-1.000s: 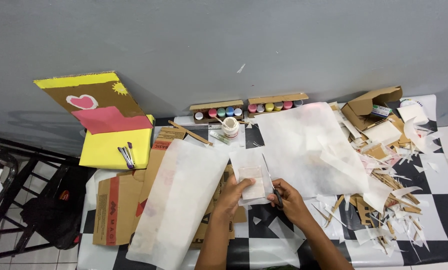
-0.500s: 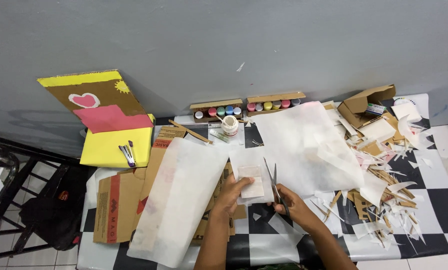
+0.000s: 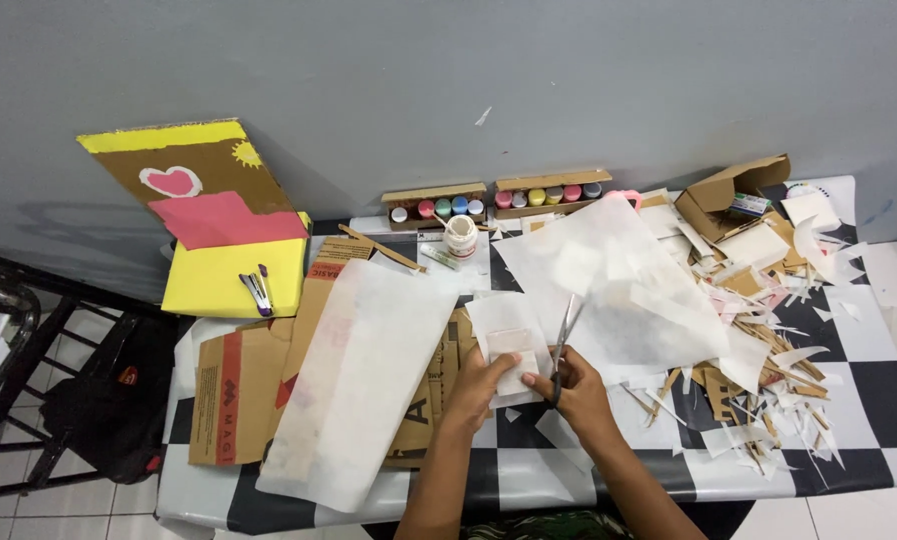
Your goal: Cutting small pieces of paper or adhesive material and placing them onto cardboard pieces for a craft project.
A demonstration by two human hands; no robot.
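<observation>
Two hands meet at table centre: your left hand [image 3: 481, 385] pinches a small white paper piece [image 3: 512, 352] flat to steady it, while your right hand [image 3: 577, 392] grips scissors [image 3: 565, 335], blades slightly parted toward twelve o'clock; cardboard scraps [image 3: 749, 350] lie at three o'clock.

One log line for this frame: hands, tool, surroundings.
left hand: holds small paper piece | right hand: holds scissors, blades up | nearby: paint pots, cardboard scraps
</observation>
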